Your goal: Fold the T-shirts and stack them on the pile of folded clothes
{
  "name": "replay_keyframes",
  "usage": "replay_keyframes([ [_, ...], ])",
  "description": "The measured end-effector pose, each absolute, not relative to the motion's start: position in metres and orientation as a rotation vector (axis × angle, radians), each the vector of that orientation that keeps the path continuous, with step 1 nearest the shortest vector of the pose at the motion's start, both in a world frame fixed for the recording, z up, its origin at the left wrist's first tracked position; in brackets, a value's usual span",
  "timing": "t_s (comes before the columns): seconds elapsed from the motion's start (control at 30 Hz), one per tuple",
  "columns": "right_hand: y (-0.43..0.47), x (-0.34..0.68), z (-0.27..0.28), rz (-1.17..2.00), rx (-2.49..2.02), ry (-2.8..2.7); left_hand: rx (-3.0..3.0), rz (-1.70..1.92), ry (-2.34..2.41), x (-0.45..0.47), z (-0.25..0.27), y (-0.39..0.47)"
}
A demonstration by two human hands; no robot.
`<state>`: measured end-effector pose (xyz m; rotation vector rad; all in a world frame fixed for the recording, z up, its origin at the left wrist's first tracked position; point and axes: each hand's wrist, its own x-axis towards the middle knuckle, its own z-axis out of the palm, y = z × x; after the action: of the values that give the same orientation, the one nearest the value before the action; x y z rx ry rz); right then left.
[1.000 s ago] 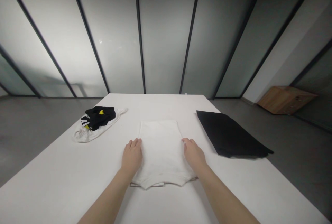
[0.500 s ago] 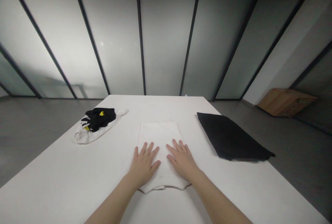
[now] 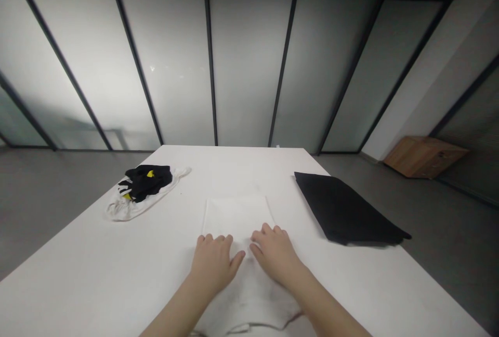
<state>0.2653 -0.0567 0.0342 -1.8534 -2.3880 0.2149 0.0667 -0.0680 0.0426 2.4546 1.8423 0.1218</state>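
Note:
A folded white cloth garment (image 3: pixel 237 215) lies flat on the white table in front of me. Its near edge is uneven and slightly lifted, with a dark line of shadow along it. My left hand (image 3: pixel 214 259) rests on the garment's left part, fingers bent and thumb stretched inward. On the right part lies my right hand (image 3: pixel 275 251), fingertips likewise bent down onto the cloth and thumb apart from them. Both hands press from above, and no cloth shows pinched between thumb and fingers. The exact kind of garment cannot be made out.
On the left of the white table (image 3: pixel 97 259) is a crumpled pile with a black garment (image 3: pixel 150 183) on a white cloth (image 3: pixel 130 212). A flat black folded cloth (image 3: pixel 346 209) overhangs the right edge. A wooden cabinet (image 3: pixel 423 156) stands beyond, before frosted glass panels.
The white garment has slid toward me under both hands. My fingers, spread flat before, are now bent, and both hands have come nearer. The side piles stay where they were.

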Motion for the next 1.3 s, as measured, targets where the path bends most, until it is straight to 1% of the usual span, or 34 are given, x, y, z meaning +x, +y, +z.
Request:
replay_keyframes([
  [0.17, -0.057, 0.255, 0.034, 0.351, -1.810, -2.460, 2.433, 0.071, 1.806, 0.067, 0.033, -0.058],
  [0.37, -0.052, 0.257, 0.016, 0.358, -1.367, -2.505, 2.589, 0.317, 1.615, 0.060, 0.008, -0.045],
  [0.5, -0.046, 0.260, 0.004, 0.403, -1.504, -2.488, 2.648, 0.415, 1.609, 0.049, -0.016, -0.033],
  [0.63, -0.033, 0.266, 0.000, 0.394, -1.742, -2.378, 2.612, 0.400, 1.768, 0.041, -0.033, -0.019],
  [0.8, -0.021, 0.275, -0.002, 0.370, -1.858, -2.283, 2.531, 0.347, 1.877, 0.039, -0.026, -0.015],
  [0.93, -0.027, 0.274, 0.006, 0.290, -1.826, -2.289, 2.529, 0.406, 1.862, 0.042, -0.005, -0.026],
  [1.1, -0.041, 0.264, 0.026, 0.198, -1.894, -2.279, 2.445, 0.283, 1.976, 0.059, 0.018, -0.045],
  [1.17, -0.044, 0.257, 0.026, 0.180, -1.853, -2.236, 2.486, 0.326, 1.938, 0.066, 0.015, -0.049],
  [1.23, -0.046, 0.250, 0.018, 0.214, -1.695, -2.255, 2.584, 0.369, 1.800, 0.069, 0.003, -0.049],
  [1.3, -0.046, 0.244, 0.007, 0.285, -1.537, -2.322, 2.672, 0.338, 1.656, 0.069, -0.011, -0.047],
])
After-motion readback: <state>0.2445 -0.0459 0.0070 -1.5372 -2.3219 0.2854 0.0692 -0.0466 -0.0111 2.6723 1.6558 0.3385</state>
